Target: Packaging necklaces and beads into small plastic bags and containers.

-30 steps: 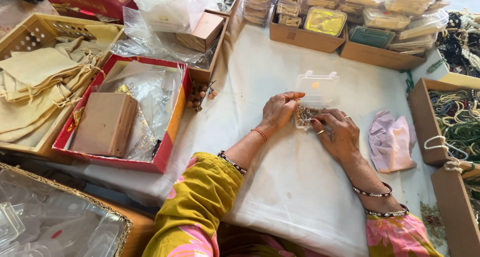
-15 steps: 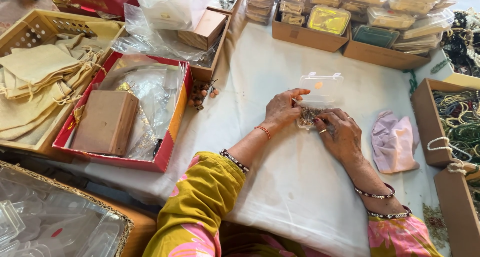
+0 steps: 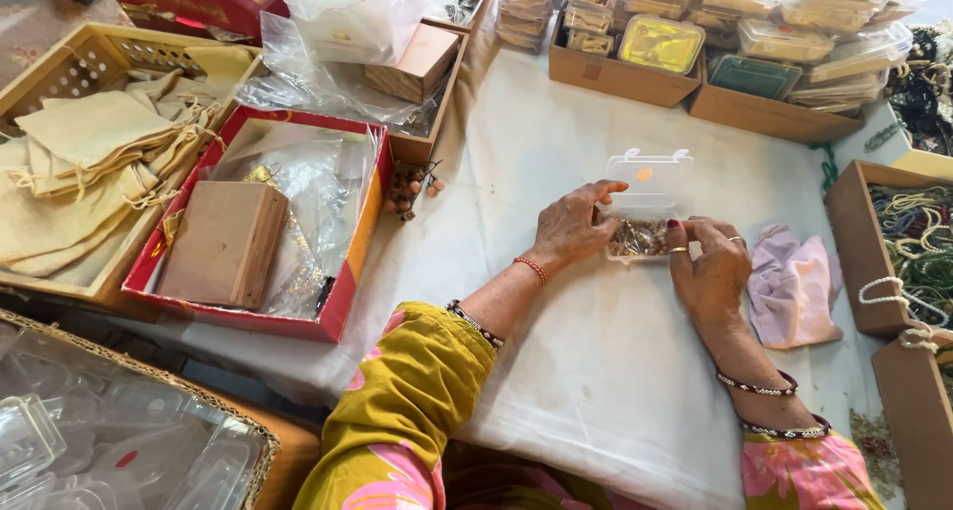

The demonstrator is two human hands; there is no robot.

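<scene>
Near frame centre, I am gripping a clear box (image 3: 645, 207) with my left hand (image 3: 574, 227). My right hand (image 3: 710, 267) is pinching its right edge, just left of a pink cloth (image 3: 794, 287).

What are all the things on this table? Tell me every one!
Clear box: one, lid open, middle, jewellery inside.
Pink cloth: one, right of the hands.
Red tray: one, left, holding a brown box and plastic bags.
Cloth pouches: many, beige, far left basket.
Cardboard trays: two, back, with stacked clear boxes.
Bead strings: many, right box.
Empty clear boxes: many, bottom-left basket.
Left hand: on the box.
Right hand: on the box.
</scene>
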